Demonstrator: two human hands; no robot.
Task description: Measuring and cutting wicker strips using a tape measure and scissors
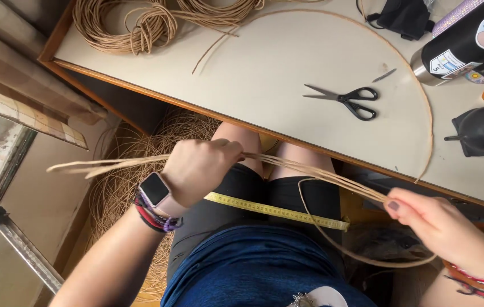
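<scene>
Both hands stretch a bundle of rattan strands across the lap.

The left hand (199,170) has its fingers curled shut around the rattan strands (316,170), whose cut ends fan out past the wrist; the right hand (435,224) pinches the same bundle between thumb and fingertips, one strand looping loose below it. To my eye, doing this well means keeping the strands flat, parallel and evenly taut, with the ends level. A yellow tape measure (276,210) lies over the thighs. On the table (265,74) I count one pair of black scissors (347,99), two rattan coils (122,25) and one long bent strand (424,108). One watch (154,190) sits on the left wrist.
</scene>
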